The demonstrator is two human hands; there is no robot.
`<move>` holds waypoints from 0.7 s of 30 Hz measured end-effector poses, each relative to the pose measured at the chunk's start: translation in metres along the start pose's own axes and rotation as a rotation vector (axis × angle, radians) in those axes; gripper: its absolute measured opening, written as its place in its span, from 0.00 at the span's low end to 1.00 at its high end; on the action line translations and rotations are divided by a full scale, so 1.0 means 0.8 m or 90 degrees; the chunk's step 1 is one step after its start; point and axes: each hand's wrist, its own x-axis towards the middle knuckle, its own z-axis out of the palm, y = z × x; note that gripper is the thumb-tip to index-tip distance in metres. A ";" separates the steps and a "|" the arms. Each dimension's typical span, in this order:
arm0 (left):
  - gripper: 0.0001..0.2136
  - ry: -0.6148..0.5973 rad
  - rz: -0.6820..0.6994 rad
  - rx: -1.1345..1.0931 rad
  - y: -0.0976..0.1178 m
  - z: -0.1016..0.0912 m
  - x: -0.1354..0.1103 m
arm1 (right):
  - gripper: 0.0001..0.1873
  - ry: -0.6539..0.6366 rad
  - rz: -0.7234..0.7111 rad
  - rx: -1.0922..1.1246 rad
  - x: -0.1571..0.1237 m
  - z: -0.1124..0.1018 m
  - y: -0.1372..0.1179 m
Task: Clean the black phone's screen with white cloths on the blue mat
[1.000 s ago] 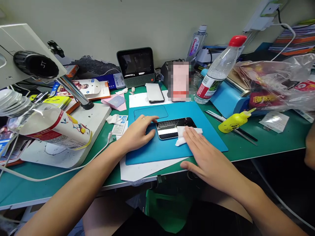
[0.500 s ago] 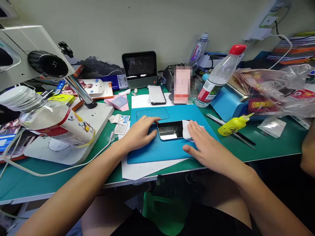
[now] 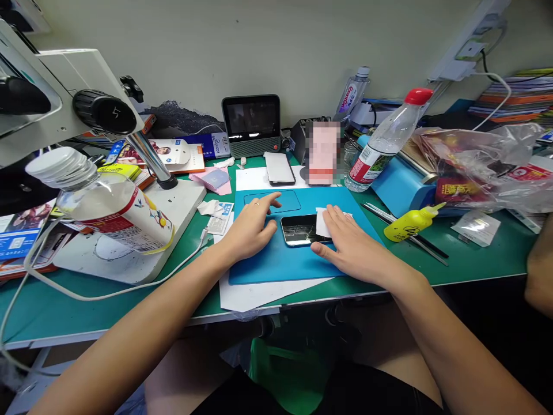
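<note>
On the blue mat lies a phone with a dark, glossy screen showing pale streaks. My right hand rests over the phone's right end, fingers fairly flat, pressing a folded white tissue onto the screen. The tissue is partly hidden under the fingers, as is that end of the phone. My left hand hovers just left of the phone, fingers bent and apart with nothing in them, a ring on one finger. Beneath its fingertips a thin phone-shaped outline marks the mat.
Left stand a microscope stand and an open plastic bottle. Behind are a small display and a white-backed phone part. On the right are a red-capped bottle, a yellow dropper bottle and tweezers. A person's arm shows far right.
My right hand has slid left along the screen with the tissue. My left hand's fingers have lifted and drawn away from the phone's left end. The view has shifted slightly.
</note>
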 end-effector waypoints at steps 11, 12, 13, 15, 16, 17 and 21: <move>0.24 -0.021 0.013 -0.023 -0.008 -0.001 0.002 | 0.59 -0.028 -0.140 0.067 0.026 0.003 -0.095; 0.23 -0.025 0.013 -0.021 -0.008 -0.001 0.002 | 0.58 -0.023 -0.140 0.067 0.025 0.004 -0.096; 0.23 -0.029 0.013 -0.019 -0.008 -0.002 0.001 | 0.58 -0.020 -0.140 0.065 0.024 0.004 -0.097; 0.22 -0.031 0.012 -0.014 -0.008 -0.002 0.001 | 0.57 -0.018 -0.143 0.056 0.016 0.006 -0.096; 0.22 -0.031 0.011 -0.012 -0.008 -0.003 0.001 | 0.57 -0.016 -0.145 0.050 0.010 0.008 -0.095; 0.22 -0.030 0.011 -0.011 -0.008 -0.003 0.001 | 0.57 -0.014 -0.149 0.045 0.003 0.010 -0.095; 0.21 -0.037 0.015 -0.010 -0.006 -0.003 0.000 | 0.55 0.016 -0.176 0.019 -0.027 0.022 -0.094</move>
